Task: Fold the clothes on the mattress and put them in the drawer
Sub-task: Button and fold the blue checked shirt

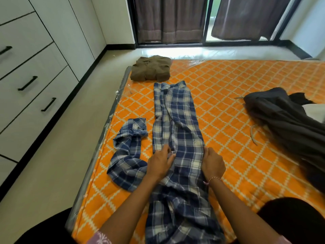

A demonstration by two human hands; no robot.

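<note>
A blue and white plaid shirt (176,120) lies lengthwise on the orange patterned mattress (228,120), folded into a narrow strip, collar at the far end. One sleeve (128,150) trails off to the left. My left hand (161,162) lies on the shirt's middle with fingers extended, touching the fabric. My right hand (212,163) rests on the shirt's right edge, fingers curled down over the cloth. A folded olive-brown garment (151,68) sits at the mattress's far left corner. White drawers with black handles (28,83) line the left wall.
A heap of dark grey and black clothes (284,120) lies on the right side of the mattress. A strip of pale floor (70,129) separates the mattress from the drawers. Dark curtains (168,18) hang over a sliding door at the back.
</note>
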